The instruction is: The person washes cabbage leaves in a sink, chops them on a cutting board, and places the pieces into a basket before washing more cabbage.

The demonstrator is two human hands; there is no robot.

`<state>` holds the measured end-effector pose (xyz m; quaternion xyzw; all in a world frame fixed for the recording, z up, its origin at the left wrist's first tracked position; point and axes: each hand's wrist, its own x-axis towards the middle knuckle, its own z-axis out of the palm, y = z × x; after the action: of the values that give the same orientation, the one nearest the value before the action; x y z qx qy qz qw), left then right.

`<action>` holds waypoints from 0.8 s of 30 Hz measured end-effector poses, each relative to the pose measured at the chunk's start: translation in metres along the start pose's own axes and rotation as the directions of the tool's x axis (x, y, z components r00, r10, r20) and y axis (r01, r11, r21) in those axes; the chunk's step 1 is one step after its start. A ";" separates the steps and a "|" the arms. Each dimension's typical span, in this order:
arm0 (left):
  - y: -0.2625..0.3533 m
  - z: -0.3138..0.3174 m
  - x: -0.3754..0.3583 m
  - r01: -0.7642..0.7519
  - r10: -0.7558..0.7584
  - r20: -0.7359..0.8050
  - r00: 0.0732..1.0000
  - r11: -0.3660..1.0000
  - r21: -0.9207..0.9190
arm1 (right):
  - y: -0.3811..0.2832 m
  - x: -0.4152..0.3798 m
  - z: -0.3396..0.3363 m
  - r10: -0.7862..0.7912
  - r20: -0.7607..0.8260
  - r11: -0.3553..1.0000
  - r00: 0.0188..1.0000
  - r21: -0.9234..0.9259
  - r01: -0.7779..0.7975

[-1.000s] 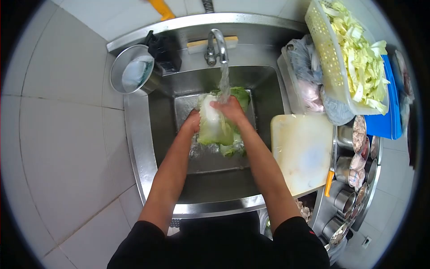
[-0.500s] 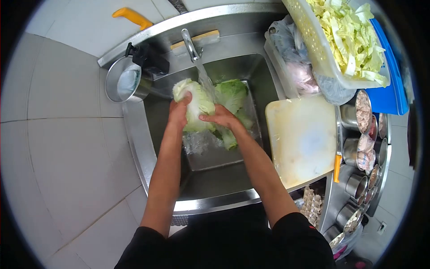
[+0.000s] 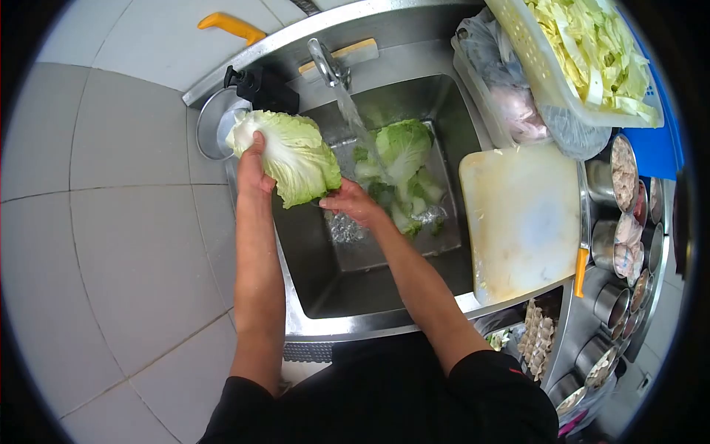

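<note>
My left hand (image 3: 254,166) is closed on the white stem end of a napa cabbage leaf (image 3: 299,159), thumb on top. The leaf spreads over the left part of the metal sink (image 3: 310,285), its pale green frilly edge toward the right. My right hand (image 3: 350,203) is at the leaf's lower right edge with fingers curled against it; some fingertips are hidden. More green cabbage leaves (image 3: 405,152) lie wet in the sink to the right. Water runs from the faucet (image 3: 325,63) onto that side, clear of the held leaf.
A white cutting board (image 3: 521,222) lies right of the sink, a knife with an orange handle (image 3: 581,272) along its edge. Beyond are a basket (image 3: 547,81) of cut cabbage and metal pots (image 3: 603,174). A black pump bottle (image 3: 270,90) and a metal pot (image 3: 211,126) stand left.
Both hands have brought the cabbage leaf left, out from beside the water stream, and tilted its inner face into view. The camera view has shifted slightly.
</note>
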<state>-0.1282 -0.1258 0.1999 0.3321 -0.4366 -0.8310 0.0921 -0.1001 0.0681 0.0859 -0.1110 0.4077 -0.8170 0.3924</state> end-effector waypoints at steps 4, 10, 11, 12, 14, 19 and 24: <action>0.002 0.005 -0.004 -0.007 0.006 -0.044 0.999 1.000 -0.002 | 0.007 0.002 -0.001 0.116 0.000 0.989 0.993 -0.088 -0.116; 0.004 -0.005 0.005 0.004 -0.004 0.009 1.000 0.999 -0.045 | -0.005 -0.012 -0.001 0.039 0.048 0.999 0.998 0.004 -0.039; 0.004 -0.005 0.005 0.000 0.002 0.030 1.000 0.999 -0.051 | -0.003 -0.012 0.000 0.015 0.022 0.999 1.000 0.036 -0.016; 0.002 -0.004 0.006 0.002 -0.001 0.033 0.999 0.999 -0.049 | -0.001 -0.011 0.001 -0.009 -0.005 0.998 1.000 0.067 0.010; 0.001 0.002 0.004 -0.024 0.024 -0.013 1.000 0.999 -0.045 | 0.013 -0.007 -0.004 0.020 -0.086 0.999 0.996 0.044 -0.016; -0.006 0.008 -0.005 -0.075 0.071 -0.048 0.996 0.993 -0.090 | 0.023 -0.015 -0.018 0.138 -0.633 0.990 0.762 0.115 -0.084; -0.007 0.018 -0.009 -0.087 0.084 -0.090 0.992 0.996 -0.029 | 0.038 -0.034 -0.023 0.025 -0.435 0.981 0.900 0.185 0.062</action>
<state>-0.1317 -0.1055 0.2059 0.3483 -0.4321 -0.8178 0.1524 -0.0682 0.0926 0.0466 0.1091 0.4022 -0.8607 0.2925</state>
